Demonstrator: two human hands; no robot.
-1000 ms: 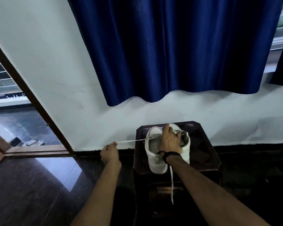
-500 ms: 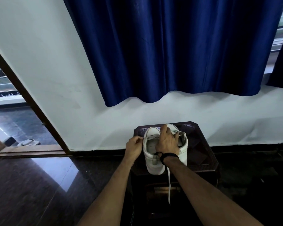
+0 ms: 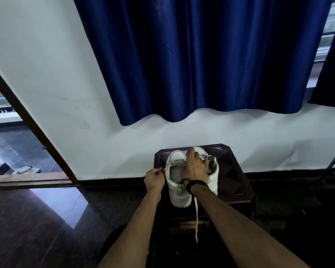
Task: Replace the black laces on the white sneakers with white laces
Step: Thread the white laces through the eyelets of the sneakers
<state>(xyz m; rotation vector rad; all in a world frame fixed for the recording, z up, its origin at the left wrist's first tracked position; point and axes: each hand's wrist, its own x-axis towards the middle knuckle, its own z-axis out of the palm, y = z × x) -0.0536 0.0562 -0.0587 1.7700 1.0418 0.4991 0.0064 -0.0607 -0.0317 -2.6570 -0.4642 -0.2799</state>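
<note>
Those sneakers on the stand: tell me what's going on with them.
A person is lacing a pair of white sneakers that sit on a small dark wooden stand. The left hand pinches a white lace at the side of the left-hand sneaker. The right hand rests across both sneakers, holding them steady. The lace's other end hangs loose off the stand's front. No black laces are visible.

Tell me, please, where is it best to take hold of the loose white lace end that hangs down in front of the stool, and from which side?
Probably near its tip. The loose white lace end hangs free and straight below the white sneakers, past the front edge of the dark stool. Pinch it from the near side, between the two forearms, since nothing covers it there.
</note>
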